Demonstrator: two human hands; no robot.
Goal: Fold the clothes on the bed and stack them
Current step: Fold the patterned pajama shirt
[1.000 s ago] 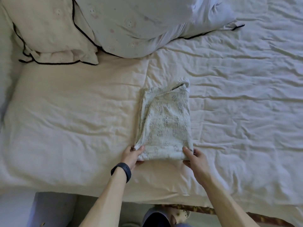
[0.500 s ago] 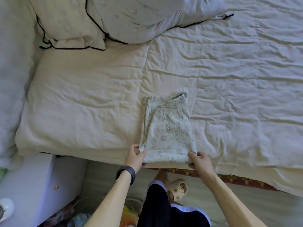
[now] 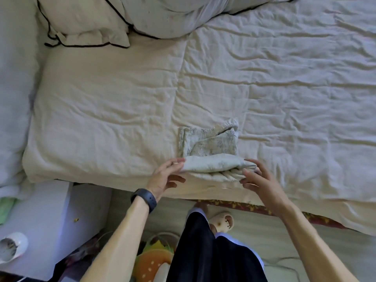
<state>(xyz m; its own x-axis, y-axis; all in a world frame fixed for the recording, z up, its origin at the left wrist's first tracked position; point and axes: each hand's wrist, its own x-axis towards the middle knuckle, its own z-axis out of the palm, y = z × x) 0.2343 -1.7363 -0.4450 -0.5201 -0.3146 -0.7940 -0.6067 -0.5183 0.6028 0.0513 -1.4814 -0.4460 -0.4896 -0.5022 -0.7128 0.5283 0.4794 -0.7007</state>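
A pale green patterned garment lies on the cream quilt of the bed, close to the near edge. Its near end is lifted and curled over away from me. My left hand, with a dark band on the wrist, pinches the left corner of that lifted end. My right hand grips the right corner, fingers wrapped around the bunched cloth. The far end of the garment still lies flat on the quilt.
Two pillows with black piping lie at the head of the bed, top left. A white bedside unit stands at lower left, a white object on it. My dark trousers and a slipper are below, beside bright items on the floor.
Both hands have raised the near edge of the garment and carried it away from me, over the rest. The view has tilted down, showing more floor.
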